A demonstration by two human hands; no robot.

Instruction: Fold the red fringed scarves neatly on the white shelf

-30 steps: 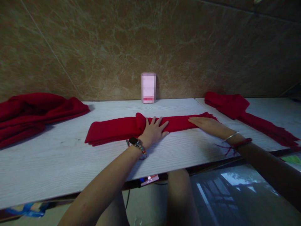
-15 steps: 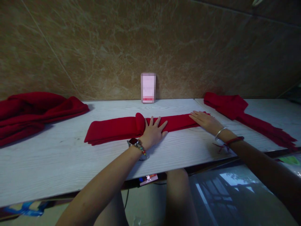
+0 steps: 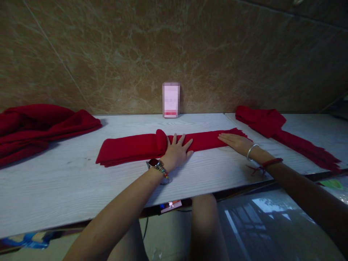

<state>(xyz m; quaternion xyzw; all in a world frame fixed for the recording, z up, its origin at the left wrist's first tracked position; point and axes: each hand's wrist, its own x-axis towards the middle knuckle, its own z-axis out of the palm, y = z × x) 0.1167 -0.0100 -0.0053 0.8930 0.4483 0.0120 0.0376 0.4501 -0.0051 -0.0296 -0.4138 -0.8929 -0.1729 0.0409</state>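
- Middle of the view, there's the folded red fringed scarf [image 3: 130,148], stretched from nine o'clock to three on the white wood-grain tabletop [image 3: 67,188], frayed end at three.
- Left hand [image 3: 176,154] right on the scarf's centre, palm down, fingers spread wide, pinching nothing!
- Just beside its little finger, at nine o'clock, a bulging fold [image 3: 161,142] rises from the cloth.
- Right hand [image 3: 236,142] out at the scarf's three o'clock end, laid flat near the fringe, fingers close together; its thumb can't be made out.
- On the left wrist, a dark-faced watch [image 3: 154,163]; on the right, a silver bangle [image 3: 250,152] and a red cord bracelet [image 3: 272,163].
- Well off at nine o'clock, a loose heap of red cloth [image 3: 40,127]; over at three, another red fringed scarf [image 3: 272,123], bent along its length.
- Twelve o'clock: a phone [image 3: 171,99] stands upright by the brown marbled wall [image 3: 108,54].
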